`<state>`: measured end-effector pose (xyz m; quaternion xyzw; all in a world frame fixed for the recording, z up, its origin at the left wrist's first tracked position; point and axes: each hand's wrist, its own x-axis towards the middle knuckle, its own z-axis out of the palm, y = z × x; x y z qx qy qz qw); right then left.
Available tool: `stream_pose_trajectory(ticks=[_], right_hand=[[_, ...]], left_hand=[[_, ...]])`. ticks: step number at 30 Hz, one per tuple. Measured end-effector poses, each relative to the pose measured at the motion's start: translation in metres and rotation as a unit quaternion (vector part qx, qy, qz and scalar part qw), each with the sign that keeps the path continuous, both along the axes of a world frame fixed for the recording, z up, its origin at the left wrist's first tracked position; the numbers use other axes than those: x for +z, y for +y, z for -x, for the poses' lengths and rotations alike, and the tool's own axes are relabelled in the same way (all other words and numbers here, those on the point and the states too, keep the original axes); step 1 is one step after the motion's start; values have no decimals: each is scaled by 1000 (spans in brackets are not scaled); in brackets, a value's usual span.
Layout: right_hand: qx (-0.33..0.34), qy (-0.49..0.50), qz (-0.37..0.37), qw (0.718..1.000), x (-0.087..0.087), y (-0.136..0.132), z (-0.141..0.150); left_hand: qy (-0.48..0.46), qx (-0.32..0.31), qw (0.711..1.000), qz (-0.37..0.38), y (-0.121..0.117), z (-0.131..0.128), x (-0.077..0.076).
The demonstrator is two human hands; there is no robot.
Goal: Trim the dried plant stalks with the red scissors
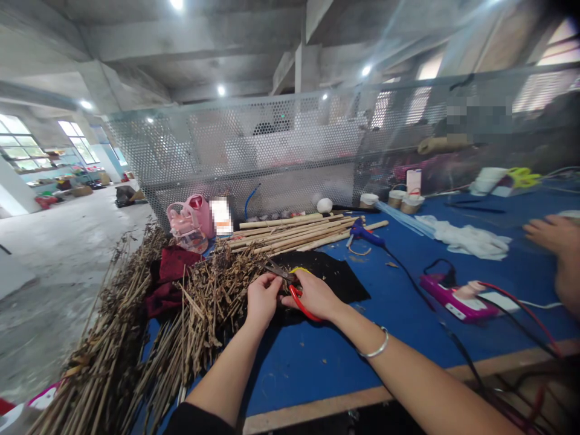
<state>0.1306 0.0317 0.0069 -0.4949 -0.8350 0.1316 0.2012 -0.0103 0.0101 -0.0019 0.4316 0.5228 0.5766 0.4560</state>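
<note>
My right hand is wrapped around a pair of shears with red and yellow handles. Their dark metal blades point left, over my left hand's fingertips. My left hand is closed in a pinch just below the blades; whatever sits between its fingers is too small to make out. Beside it on the left lies a heap of dried plant stems with brown seed heads. Under and behind both hands is a black cloth on the blue tabletop.
Pale wooden sticks lie behind the cloth. A blue glue gun trails its cord towards a purple power strip. A pink bottle stands near the mesh partition. At right, another person's hand rests over the table.
</note>
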Motion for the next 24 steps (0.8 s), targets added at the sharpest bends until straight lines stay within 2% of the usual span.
stream_pose_trajectory(ticks=[10, 18, 24], right_hand=[[-10, -17, -11, 1000, 3, -1, -1], [-45, -55, 23, 997, 4, 2, -2], [-34, -52, 6, 998, 3, 1, -1]], left_hand=[[131, 28, 990, -47, 0, 3, -2], [136, 30, 990, -31, 2, 5, -4], [112, 29, 993, -17, 2, 5, -3]])
